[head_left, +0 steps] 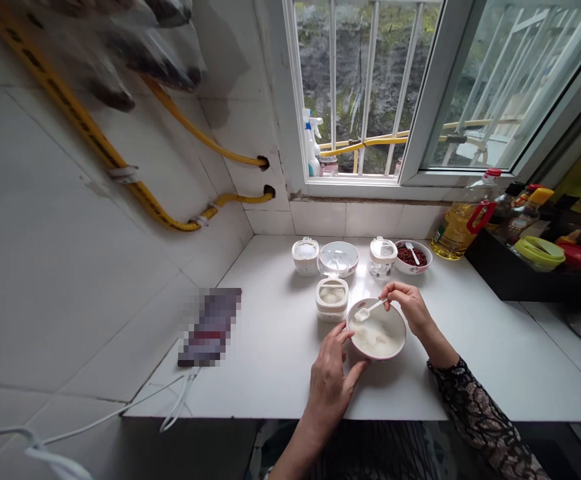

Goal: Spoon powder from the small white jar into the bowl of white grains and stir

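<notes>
A white bowl with a pink rim (376,329) stands on the white counter (280,373), holding a pale, lumpy mixture. My left hand (329,380) grips the bowl's near left side, with the fingers on its rim. My right hand (405,308) pinches the handle of a small white spoon (367,310), whose bowl rests in the mixture. Just left of the bowl is an open square container (331,299) with white contents. Behind it are a white lidded jar (305,257), a round dish under a clear lid (339,259), a glass jar (383,258), and a bowl of red beans (413,257) with a spoon.
A pixelated phone (211,327) lies on the counter's left, with a white cable (180,400) trailing over the edge. Yellow gas pipes (195,137) run along the tiled wall. To the right stand a cooking oil bottle (463,223) and a black tray (520,273) of bottles.
</notes>
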`<state>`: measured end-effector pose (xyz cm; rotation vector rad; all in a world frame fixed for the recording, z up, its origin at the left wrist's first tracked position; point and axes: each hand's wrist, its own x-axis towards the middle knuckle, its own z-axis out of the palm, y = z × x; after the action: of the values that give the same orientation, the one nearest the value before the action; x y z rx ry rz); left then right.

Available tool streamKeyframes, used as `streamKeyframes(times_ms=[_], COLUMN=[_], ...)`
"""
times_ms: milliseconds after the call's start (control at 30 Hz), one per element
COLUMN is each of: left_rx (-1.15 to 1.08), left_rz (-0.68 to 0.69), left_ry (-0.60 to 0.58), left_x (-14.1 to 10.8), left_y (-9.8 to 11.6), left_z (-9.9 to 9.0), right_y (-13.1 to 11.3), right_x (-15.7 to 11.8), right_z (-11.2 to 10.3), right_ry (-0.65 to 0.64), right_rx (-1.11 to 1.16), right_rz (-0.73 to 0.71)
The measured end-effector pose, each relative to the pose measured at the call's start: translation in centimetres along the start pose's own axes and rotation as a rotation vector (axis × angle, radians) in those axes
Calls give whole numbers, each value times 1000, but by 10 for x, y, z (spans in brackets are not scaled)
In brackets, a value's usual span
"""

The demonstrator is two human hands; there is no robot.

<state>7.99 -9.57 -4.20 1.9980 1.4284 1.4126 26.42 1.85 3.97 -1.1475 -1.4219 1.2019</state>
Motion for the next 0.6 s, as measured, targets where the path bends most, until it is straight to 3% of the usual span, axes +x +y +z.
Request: streamKeyframes(times_ms=[133, 233, 367, 467, 533, 600], left_rx=[12, 31, 34, 27, 25, 18], left_rz=[7, 21, 22, 11, 3, -6], left_ry=[-7, 3, 6, 7, 8, 7], left_x=[0, 0, 0, -1, -1, -1], left_y=[-3, -4, -5, -4, -4, -3], left_z=[1, 1, 2, 2, 2, 2], right_y=[-2, -7, -13, -13, -12, -13], right_x=[2, 1, -4, -8, -10, -12], right_z=[4, 15, 32, 39, 40, 36], right_ry=[27, 53, 94, 17, -25, 16], right_rx=[35, 18, -245, -536, -637, -642], right_rz=[-11, -98, -419, -724, -825, -832])
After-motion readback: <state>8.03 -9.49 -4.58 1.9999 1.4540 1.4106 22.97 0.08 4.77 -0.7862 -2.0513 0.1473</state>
